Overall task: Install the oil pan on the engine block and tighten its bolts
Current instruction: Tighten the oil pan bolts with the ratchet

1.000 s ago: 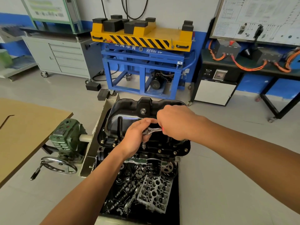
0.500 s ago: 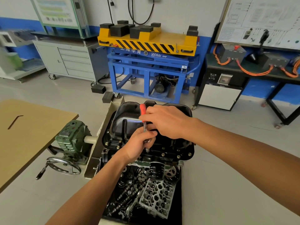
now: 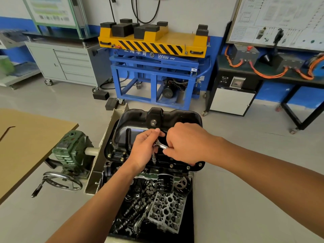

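Left hand (image 3: 144,149) is pinching the ratchet (image 3: 162,146) head, right hand (image 3: 185,142) is gripping its handle; socket (image 3: 154,158) probably needs keeping square on the bolt.

Ratchet (image 3: 162,146) on oil pan (image 3: 175,116) — two-handed

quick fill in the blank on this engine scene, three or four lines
1. The oil pan is ____ in colour.
2. The left hand and right hand both grip the ratchet, whose socket sits on a flange ____.
3. The gearbox beside the handwheel is painted ____.
4. The yellow lift table stands on a ____ frame.
Missing words: black; bolt; green; blue.
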